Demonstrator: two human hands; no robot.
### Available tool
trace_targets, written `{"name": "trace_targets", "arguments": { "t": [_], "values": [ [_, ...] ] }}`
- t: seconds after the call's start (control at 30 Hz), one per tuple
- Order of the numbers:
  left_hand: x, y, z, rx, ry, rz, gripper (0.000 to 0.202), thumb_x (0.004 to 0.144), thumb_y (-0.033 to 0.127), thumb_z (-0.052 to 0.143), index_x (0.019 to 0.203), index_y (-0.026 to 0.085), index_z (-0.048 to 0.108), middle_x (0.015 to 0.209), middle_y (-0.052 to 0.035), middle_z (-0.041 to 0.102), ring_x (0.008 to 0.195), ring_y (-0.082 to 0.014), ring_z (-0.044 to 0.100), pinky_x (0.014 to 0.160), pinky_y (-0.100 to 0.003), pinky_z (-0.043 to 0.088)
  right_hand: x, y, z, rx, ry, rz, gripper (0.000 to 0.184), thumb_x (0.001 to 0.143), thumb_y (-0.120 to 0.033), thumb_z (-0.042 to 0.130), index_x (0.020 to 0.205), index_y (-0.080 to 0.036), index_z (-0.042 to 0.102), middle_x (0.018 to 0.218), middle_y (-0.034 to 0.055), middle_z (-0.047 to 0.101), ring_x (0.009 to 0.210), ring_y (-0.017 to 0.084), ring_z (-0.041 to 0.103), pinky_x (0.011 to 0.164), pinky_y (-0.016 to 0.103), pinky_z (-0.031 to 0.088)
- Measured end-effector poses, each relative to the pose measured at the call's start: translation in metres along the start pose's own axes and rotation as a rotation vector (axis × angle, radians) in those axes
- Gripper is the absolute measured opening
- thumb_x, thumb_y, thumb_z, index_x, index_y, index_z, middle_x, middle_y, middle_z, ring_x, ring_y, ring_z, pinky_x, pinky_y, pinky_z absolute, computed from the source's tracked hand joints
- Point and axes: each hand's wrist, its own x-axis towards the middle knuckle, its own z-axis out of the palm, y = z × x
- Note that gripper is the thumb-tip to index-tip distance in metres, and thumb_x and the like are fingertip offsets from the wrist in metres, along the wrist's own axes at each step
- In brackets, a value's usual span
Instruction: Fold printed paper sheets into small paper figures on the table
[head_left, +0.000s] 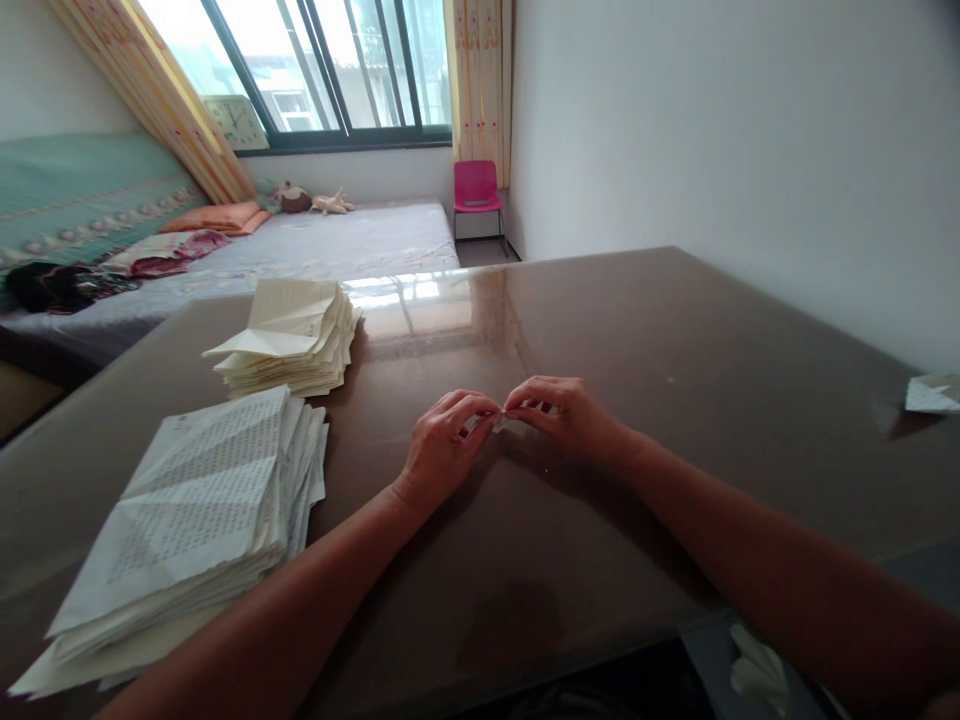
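Over the middle of the brown table (600, 330), my left hand (450, 435) and my right hand (570, 410) meet at the fingertips. Both are closed in a pinch on a small pale piece, which looks like paper (499, 424). Fingers cover most of it, so its shape is hard to make out. Left of my left forearm lies a thick stack of creased printed sheets (202, 490). Behind that stack is a second pile of creased, yellowish paper (292, 320).
A folded white paper piece (930, 394) lies at the table's right edge. Something white and crumpled (757, 670) is below the front edge, near my right forearm. Beyond the table stand a bed (390, 235) and a pink chair (477, 188). A white wall (735, 130) runs along the right.
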Motion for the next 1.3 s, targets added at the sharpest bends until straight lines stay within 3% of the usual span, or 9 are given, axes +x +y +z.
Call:
{"name": "trace_targets", "arguments": {
  "t": [0.3,0.73,1.0,1.3],
  "values": [
    [0.002,-0.002,-0.001,-0.055,0.000,0.005,0.011,0.088,0.028,0.056,0.088,0.021,0.065,0.089,-0.0011,0.064,0.079,-0.0117,0.061,0.066,-0.019,0.050,-0.001,-0.003,0.001,-0.042,-0.017,-0.015,0.015,0.085,-0.033,0.061,0.096,-0.024,0.066,0.093,0.0007,0.069,0.072,0.012,0.062,0.068,0.023,0.046],
    [0.001,0.002,-0.004,0.052,-0.051,0.024,0.015,0.090,0.029,0.051,0.090,0.022,0.063,0.094,-0.0026,0.063,0.087,-0.0137,0.059,0.067,-0.020,0.049,0.000,-0.002,-0.001,-0.002,-0.026,-0.044,0.011,0.087,-0.022,0.054,0.084,-0.020,0.065,0.087,0.0018,0.067,0.073,0.012,0.058,0.067,0.023,0.044],
    [0.004,-0.007,-0.004,0.002,0.035,-0.080,0.016,0.091,0.032,0.049,0.089,0.021,0.061,0.090,-0.0020,0.063,0.082,-0.0137,0.059,0.063,-0.021,0.048,0.004,0.005,-0.001,0.221,0.028,0.150,0.012,0.083,-0.031,0.060,0.081,-0.019,0.062,0.088,0.0024,0.071,0.071,0.014,0.062,0.066,0.025,0.049],
    [0.007,-0.018,-0.004,-0.087,0.088,-0.213,0.017,0.088,0.034,0.050,0.091,0.020,0.059,0.093,-0.0022,0.067,0.076,-0.0137,0.062,0.059,-0.023,0.053,0.003,0.034,-0.006,0.436,0.005,0.302,0.016,0.077,-0.032,0.066,0.080,-0.020,0.057,0.092,0.0030,0.071,0.074,0.014,0.065,0.068,0.027,0.052]
  ]
}}
